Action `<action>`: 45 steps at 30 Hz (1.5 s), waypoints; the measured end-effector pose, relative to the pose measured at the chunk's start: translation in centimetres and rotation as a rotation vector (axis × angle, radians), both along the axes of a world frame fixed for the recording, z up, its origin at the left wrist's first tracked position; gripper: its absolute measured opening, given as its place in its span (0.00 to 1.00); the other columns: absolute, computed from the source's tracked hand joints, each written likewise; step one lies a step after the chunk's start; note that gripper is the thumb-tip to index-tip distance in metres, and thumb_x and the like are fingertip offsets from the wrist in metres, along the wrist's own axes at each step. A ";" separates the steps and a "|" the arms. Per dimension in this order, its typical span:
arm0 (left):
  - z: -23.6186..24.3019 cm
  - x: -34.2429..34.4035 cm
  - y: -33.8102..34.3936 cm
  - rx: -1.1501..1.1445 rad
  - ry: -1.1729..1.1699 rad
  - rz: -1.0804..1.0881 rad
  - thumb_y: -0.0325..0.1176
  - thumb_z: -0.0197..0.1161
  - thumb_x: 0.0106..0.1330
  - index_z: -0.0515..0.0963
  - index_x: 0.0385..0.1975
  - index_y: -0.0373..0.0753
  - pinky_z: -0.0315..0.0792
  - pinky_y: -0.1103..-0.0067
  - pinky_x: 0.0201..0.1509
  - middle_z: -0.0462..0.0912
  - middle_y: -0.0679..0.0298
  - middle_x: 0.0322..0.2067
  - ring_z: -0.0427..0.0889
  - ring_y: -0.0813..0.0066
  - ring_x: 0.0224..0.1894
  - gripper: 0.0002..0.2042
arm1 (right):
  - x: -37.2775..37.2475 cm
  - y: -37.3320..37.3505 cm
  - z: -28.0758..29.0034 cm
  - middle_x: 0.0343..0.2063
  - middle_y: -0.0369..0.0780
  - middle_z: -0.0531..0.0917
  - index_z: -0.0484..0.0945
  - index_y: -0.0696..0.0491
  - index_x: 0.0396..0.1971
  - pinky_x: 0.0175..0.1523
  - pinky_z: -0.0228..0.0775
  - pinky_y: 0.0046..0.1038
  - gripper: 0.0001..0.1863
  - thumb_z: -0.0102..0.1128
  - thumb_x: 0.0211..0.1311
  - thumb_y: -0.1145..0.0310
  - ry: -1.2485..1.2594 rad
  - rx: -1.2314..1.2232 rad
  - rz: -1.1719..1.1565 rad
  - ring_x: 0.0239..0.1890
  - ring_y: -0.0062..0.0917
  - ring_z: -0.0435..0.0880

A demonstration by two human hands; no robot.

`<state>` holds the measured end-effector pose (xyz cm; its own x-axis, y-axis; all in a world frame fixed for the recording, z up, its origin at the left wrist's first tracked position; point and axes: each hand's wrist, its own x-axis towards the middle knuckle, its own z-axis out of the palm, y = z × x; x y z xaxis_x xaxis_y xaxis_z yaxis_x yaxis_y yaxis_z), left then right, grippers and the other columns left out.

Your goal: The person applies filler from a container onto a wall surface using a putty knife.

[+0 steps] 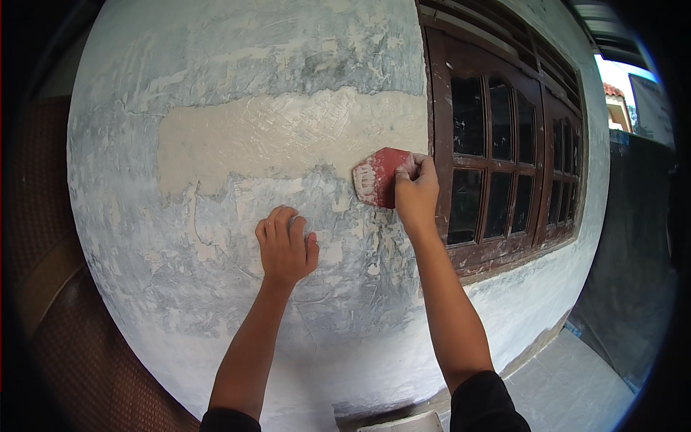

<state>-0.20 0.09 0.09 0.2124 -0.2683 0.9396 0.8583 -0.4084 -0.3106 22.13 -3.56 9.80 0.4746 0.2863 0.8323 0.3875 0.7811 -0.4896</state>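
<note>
A red plastic putty scraper (385,173), smeared with pale filler along its left part, is pinched in my right hand (417,191). It lies against the wall (338,252) close to the window frame, at the lower right of a broad band of cream filler (281,133). That band looks wet and shows criss-cross stroke marks. My left hand (286,245) is below the band, its fingers spread and slightly bent, with nothing in them; the fingertips appear to rest on the patchy grey-white wall.
To the right is a brown wooden window (497,144) with dark panes and a projecting frame. Brown woven panelling (93,360) stands at the left. Low down are a pale block-like object (403,423) and grey floor tiles (568,374). A dark sheet (633,266) hangs at far right.
</note>
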 end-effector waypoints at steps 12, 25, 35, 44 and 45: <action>0.2 0.1 0.0 0.004 0.003 0.010 0.33 0.59 0.56 0.72 0.43 0.36 0.59 0.60 0.56 0.73 0.53 0.48 0.72 0.53 0.55 0.15 | 1.1 1.4 0.8 0.32 0.44 0.84 0.76 0.62 0.43 0.45 0.72 0.28 0.13 0.57 0.58 0.76 -0.009 0.033 -0.009 0.35 0.26 0.81; 0.1 0.0 0.0 -0.012 -0.001 -0.002 0.33 0.60 0.54 0.72 0.43 0.37 0.59 0.60 0.55 0.72 0.53 0.48 0.71 0.54 0.55 0.16 | 0.7 0.3 1.3 0.33 0.48 0.83 0.76 0.63 0.41 0.48 0.72 0.33 0.12 0.57 0.56 0.77 -0.051 0.078 -0.134 0.38 0.33 0.83; 0.1 0.0 -0.1 0.000 -0.006 -0.017 0.33 0.60 0.54 0.72 0.43 0.37 0.59 0.60 0.55 0.73 0.53 0.48 0.72 0.54 0.54 0.16 | 0.4 -0.1 0.4 0.33 0.46 0.83 0.75 0.63 0.42 0.48 0.72 0.30 0.14 0.58 0.56 0.76 0.017 0.031 -0.075 0.37 0.31 0.82; 0.1 0.3 0.2 -0.012 -0.009 -0.010 0.33 0.60 0.54 0.72 0.43 0.37 0.59 0.60 0.56 0.73 0.53 0.48 0.72 0.54 0.55 0.16 | 4.8 1.6 -1.2 0.34 0.43 0.83 0.75 0.62 0.42 0.47 0.72 0.27 0.12 0.57 0.58 0.77 0.259 0.060 0.001 0.37 0.24 0.80; 0.1 0.4 0.1 -0.017 -0.005 -0.017 0.33 0.60 0.54 0.72 0.43 0.37 0.59 0.60 0.56 0.73 0.53 0.48 0.72 0.54 0.55 0.16 | 3.4 1.3 -1.2 0.34 0.43 0.82 0.75 0.62 0.43 0.46 0.72 0.26 0.12 0.57 0.58 0.77 0.204 0.054 0.006 0.37 0.23 0.80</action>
<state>0.19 0.23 0.15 0.2035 -0.2555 0.9452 0.8526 -0.4283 -0.2993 25.53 -2.25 8.59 0.6331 0.2473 0.7335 0.2801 0.8102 -0.5149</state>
